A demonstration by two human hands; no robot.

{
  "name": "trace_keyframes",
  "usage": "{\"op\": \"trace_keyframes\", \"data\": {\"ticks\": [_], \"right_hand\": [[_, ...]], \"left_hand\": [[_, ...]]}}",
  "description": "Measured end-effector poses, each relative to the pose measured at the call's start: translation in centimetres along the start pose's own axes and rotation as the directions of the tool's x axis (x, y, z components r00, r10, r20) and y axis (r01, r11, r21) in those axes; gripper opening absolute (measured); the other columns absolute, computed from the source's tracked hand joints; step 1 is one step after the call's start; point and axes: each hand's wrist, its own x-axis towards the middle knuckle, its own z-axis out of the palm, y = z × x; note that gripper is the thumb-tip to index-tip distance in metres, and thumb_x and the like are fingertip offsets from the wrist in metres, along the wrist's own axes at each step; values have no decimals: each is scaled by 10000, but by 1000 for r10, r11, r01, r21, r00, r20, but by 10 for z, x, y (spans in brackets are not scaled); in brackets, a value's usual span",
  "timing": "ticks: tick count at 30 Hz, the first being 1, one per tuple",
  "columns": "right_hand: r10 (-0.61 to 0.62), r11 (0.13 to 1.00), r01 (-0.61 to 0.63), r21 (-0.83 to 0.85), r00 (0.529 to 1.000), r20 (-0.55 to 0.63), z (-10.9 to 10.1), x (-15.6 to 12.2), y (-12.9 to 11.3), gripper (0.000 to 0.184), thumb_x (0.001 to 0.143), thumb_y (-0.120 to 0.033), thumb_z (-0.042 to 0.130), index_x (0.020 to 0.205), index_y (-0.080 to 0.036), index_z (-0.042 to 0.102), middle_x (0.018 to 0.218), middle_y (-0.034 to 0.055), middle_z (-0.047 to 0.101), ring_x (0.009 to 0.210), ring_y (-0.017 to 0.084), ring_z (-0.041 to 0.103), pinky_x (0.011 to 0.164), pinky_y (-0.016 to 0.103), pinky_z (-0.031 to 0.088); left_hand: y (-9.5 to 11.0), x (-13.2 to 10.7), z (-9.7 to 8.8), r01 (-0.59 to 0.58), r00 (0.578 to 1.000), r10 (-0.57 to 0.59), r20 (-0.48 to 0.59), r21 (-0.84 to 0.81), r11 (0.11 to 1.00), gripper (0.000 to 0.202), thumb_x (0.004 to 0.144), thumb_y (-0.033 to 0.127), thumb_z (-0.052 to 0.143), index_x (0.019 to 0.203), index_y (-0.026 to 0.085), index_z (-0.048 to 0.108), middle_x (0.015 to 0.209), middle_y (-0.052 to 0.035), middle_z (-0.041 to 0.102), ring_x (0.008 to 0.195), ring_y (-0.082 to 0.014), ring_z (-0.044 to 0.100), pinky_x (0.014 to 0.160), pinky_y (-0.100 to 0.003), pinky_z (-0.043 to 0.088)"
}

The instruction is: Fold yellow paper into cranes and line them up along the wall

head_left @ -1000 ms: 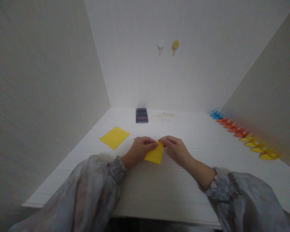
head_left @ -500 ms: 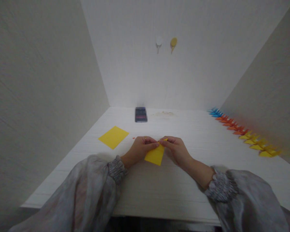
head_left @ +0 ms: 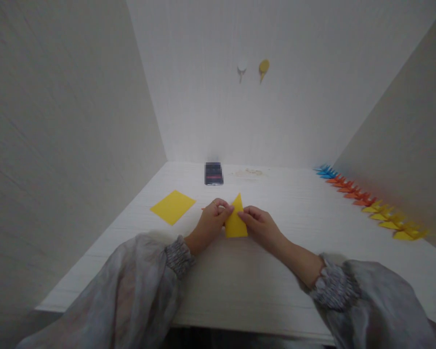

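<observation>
Left hand (head_left: 211, 220) and right hand (head_left: 262, 224) pinch a folded yellow paper (head_left: 236, 226) whose far side is hidden.

No lettering, brand or number can be read on the white, wood-grained tabletop (head_left: 276, 291) or anything on it. A dark, rectangular, phone-like device (head_left: 213, 169), lying near the pale back wall (head_left: 203, 116), shows a face broken into coarse square blocks, with a dull reddish band (head_left: 214, 177) running across its lower part; whether the blocks cover words, figures or icons cannot be told. The blur leaves only patches of dark blue-grey and red, and no character or sign stands out among them.
</observation>
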Motion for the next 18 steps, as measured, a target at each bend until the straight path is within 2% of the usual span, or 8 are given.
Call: {"op": "trace_keyframes", "data": {"ticks": [4,9,14,18], "right_hand": [[121,983,-122,138,992,17,0,0,5,217,675,-390,595,676,-176,557,592,-8,570,516,118,505,467,235,383],[192,957,-192,217,981,23,-5,0,0,173,635,-336,635,690,-180,586,601,-10,588,518,128,533,480,247,402],[204,965,-214,155,976,79,-6,0,-3,196,603,-332,661,714,-173,632,657,7,615,583,148,566,537,263,434],[172,968,-165,191,985,-22,-7,4,-1,283,559,-279,698,806,-187,593,699,-2,611,590,135,561,545,253,437]], "left_hand": [[-2,0,2,53,993,-45,111,-72,996,258,673,353,613,726,156,456,590,34,562,534,-86,549,528,-212,447],[-4,-1,1,99,952,-72,297,-77,992,222,624,236,665,779,124,552,753,-22,629,647,-88,588,621,-201,456],[0,-3,1,119,979,-114,169,-19,993,211,632,278,664,699,117,544,636,-4,606,536,-76,567,549,-200,469],[3,-4,0,110,991,-104,80,-66,992,213,650,282,655,715,108,550,681,-31,622,595,-97,597,585,-220,500]]}}
